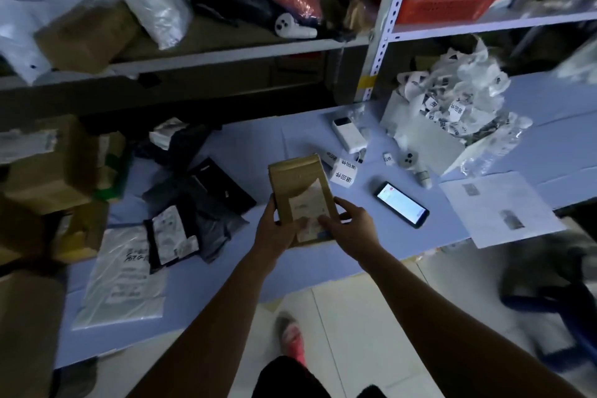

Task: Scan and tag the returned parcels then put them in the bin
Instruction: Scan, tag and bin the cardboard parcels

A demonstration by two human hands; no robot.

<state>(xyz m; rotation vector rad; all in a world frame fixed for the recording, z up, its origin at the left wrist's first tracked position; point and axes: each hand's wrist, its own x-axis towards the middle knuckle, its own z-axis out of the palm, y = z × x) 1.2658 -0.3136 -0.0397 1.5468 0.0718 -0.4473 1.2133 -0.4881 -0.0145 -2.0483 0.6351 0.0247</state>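
Just brown labelled parcel (298, 191), two-handed.

Both forearms bare to the frame edge; no sleeves, watch or rings visible. Left hand (274, 229) and right hand (350, 224) ungloved. Dark garment (290, 378) at lower edge; pink shoe (292, 338), blurred.

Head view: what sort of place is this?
Probably a parcel returns or stockroom workspace: metal shelving crammed with bagged goods, mailer bags on the blue table, and a box of printed tags.
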